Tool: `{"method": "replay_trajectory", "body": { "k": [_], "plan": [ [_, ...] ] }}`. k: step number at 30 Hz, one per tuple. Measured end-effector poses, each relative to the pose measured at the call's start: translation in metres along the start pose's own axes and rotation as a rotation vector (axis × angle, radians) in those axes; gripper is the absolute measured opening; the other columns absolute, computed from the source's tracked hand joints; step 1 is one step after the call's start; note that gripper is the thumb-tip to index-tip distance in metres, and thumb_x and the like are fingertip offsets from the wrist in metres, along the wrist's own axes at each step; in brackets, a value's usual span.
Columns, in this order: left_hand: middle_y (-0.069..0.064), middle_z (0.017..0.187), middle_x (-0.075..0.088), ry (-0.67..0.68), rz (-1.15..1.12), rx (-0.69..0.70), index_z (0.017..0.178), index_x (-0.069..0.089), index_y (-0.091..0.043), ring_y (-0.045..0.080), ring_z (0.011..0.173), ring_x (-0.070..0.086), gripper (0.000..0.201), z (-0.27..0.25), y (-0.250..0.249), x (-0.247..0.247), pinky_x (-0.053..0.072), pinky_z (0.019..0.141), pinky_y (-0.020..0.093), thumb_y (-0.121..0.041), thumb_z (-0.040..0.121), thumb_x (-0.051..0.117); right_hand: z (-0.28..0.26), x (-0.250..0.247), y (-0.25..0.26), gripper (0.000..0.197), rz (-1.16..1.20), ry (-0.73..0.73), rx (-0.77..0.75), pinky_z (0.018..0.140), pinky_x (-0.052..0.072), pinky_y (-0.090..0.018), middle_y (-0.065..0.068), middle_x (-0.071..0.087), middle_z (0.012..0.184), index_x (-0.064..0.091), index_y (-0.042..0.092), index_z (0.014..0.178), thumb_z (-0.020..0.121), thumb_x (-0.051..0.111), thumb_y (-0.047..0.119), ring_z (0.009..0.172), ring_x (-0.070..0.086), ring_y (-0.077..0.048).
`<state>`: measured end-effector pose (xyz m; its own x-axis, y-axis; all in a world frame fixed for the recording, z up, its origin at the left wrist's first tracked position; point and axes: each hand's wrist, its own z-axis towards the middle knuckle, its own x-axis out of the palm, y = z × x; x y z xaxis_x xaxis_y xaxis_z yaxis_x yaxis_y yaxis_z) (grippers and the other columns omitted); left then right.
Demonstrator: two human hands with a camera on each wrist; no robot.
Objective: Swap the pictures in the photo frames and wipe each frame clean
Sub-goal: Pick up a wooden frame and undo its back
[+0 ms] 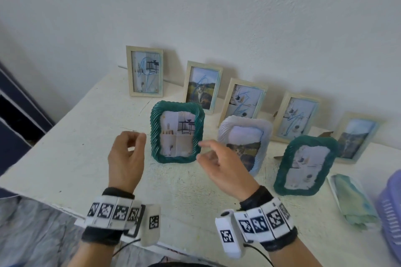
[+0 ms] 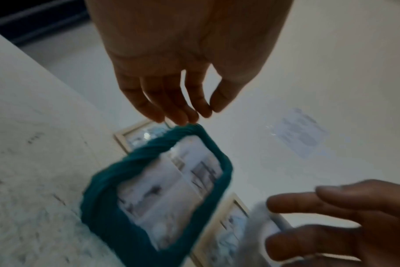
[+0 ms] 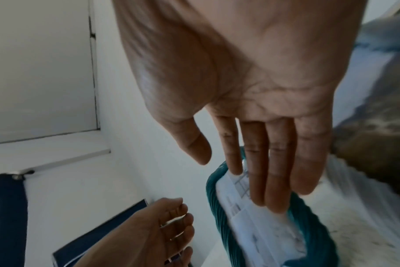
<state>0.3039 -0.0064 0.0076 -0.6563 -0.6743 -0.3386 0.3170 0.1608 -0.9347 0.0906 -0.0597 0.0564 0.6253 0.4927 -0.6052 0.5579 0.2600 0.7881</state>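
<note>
A green twisted frame (image 1: 176, 134) stands upright on the white table (image 1: 86, 136) and holds a collage of room photos. My left hand (image 1: 135, 140) hovers just off its left edge, fingers loosely curled and holding nothing. My right hand (image 1: 202, 150) reaches to the frame's right edge with fingers stretched out and empty; I cannot tell whether it touches. The left wrist view shows my left hand (image 2: 183, 108) above the green frame (image 2: 158, 189). In the right wrist view my right hand (image 3: 240, 171) lies flat over the green frame (image 3: 217, 207).
To the right stand a pale wavy frame (image 1: 245, 143) and a second green frame (image 1: 306, 165). Several wooden frames (image 1: 145, 71) with blue scribbles line the wall behind. A bluish cloth (image 1: 351, 199) and a lilac basket (image 1: 390, 212) are at the right edge.
</note>
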Motion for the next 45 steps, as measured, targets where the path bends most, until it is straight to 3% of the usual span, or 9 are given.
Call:
{"method": "replay_trajectory", "body": {
  "k": [7, 9, 14, 22, 29, 34, 40, 43, 45],
  "plan": [
    [-0.009, 0.079, 0.065, 0.580, -0.085, 0.254, 0.085, 0.062, -0.020, 0.014, 0.076, 0.063, 0.019, -0.074, -0.050, 0.060, 0.050, 0.066, 0.019, -0.037, 0.094, 0.058, -0.071, -0.042, -0.052, 0.024, 0.117, -0.041, 0.074, 0.080, 0.054, -0.044, -0.001, 0.070, 0.089, 0.064, 0.027, 0.109, 0.092, 0.055, 0.041, 0.083, 0.067, -0.017],
    [-0.011, 0.082, 0.066, 0.695, -0.135, 0.316, 0.087, 0.063, -0.021, 0.013, 0.077, 0.063, 0.025, -0.091, -0.072, 0.087, 0.049, 0.069, 0.017, -0.044, 0.091, 0.053, -0.089, -0.066, -0.069, 0.017, 0.120, -0.111, 0.113, 0.082, 0.054, -0.043, -0.001, 0.070, 0.089, 0.065, 0.028, 0.107, 0.093, 0.057, 0.035, 0.083, 0.067, -0.016],
    [-0.002, 0.086, 0.067, 0.882, -0.221, 0.372, 0.092, 0.064, -0.014, 0.016, 0.080, 0.064, 0.013, -0.118, -0.123, 0.170, 0.055, 0.075, 0.033, -0.024, 0.097, 0.056, -0.125, -0.149, -0.108, 0.014, 0.139, -0.364, 0.148, 0.084, 0.057, -0.038, 0.004, 0.074, 0.089, 0.069, 0.019, 0.103, 0.095, 0.058, 0.017, 0.085, 0.070, -0.010],
    [0.000, 0.108, 0.068, 0.874, -0.328, 0.282, 0.112, 0.061, -0.021, 0.016, 0.098, 0.066, 0.024, -0.150, -0.213, 0.322, 0.054, 0.088, 0.036, -0.035, 0.093, 0.055, -0.125, -0.292, -0.180, 0.015, 0.184, -0.640, 0.199, 0.074, 0.057, -0.036, -0.009, 0.072, 0.092, 0.068, 0.022, 0.095, 0.094, 0.056, 0.012, 0.080, 0.071, -0.025],
    [0.015, 0.150, 0.039, 0.761, -0.080, 0.042, 0.147, 0.032, -0.003, 0.028, 0.136, 0.039, 0.053, -0.152, -0.244, 0.424, 0.032, 0.111, 0.035, -0.027, 0.101, 0.043, -0.075, -0.362, -0.250, 0.032, 0.306, -0.635, 0.414, 0.075, 0.057, -0.034, -0.015, 0.059, 0.122, 0.055, 0.011, 0.126, 0.094, 0.055, 0.019, 0.100, 0.062, -0.027],
    [0.020, 0.134, 0.053, 0.699, 0.077, -0.095, 0.137, 0.042, 0.004, 0.034, 0.120, 0.052, 0.051, -0.145, -0.243, 0.465, 0.040, 0.089, 0.032, -0.029, 0.098, 0.045, -0.046, -0.376, -0.282, 0.052, 0.320, -0.552, 0.530, 0.084, 0.054, -0.037, -0.008, 0.046, 0.132, 0.041, 0.006, 0.143, 0.095, 0.053, 0.023, 0.123, 0.050, -0.031],
    [0.016, 0.128, 0.056, 0.718, 0.101, -0.134, 0.138, 0.042, -0.006, 0.030, 0.109, 0.054, 0.051, -0.145, -0.223, 0.482, 0.036, 0.082, 0.030, -0.031, 0.094, 0.050, -0.039, -0.371, -0.302, 0.037, 0.244, -0.408, 0.566, 0.085, 0.056, -0.050, -0.017, 0.060, 0.118, 0.058, 0.004, 0.117, 0.084, 0.059, 0.022, 0.099, 0.065, -0.033],
    [0.012, 0.119, 0.057, 0.709, 0.114, -0.026, 0.132, 0.044, -0.006, 0.030, 0.109, 0.055, 0.045, -0.154, -0.227, 0.475, 0.037, 0.080, 0.028, -0.028, 0.094, 0.053, -0.043, -0.372, -0.300, 0.055, 0.188, -0.423, 0.528, 0.095, 0.050, -0.042, -0.015, 0.053, 0.134, 0.046, 0.007, 0.137, 0.085, 0.060, 0.022, 0.116, 0.057, -0.031],
    [0.015, 0.118, 0.054, 0.694, 0.140, 0.059, 0.134, 0.040, -0.005, 0.034, 0.114, 0.054, 0.046, -0.160, -0.237, 0.464, 0.036, 0.080, 0.028, -0.026, 0.096, 0.051, -0.053, -0.376, -0.292, 0.057, 0.196, -0.491, 0.445, 0.081, 0.047, -0.030, -0.013, 0.052, 0.134, 0.043, 0.011, 0.141, 0.087, 0.059, 0.020, 0.113, 0.055, -0.025]
  ]
}}
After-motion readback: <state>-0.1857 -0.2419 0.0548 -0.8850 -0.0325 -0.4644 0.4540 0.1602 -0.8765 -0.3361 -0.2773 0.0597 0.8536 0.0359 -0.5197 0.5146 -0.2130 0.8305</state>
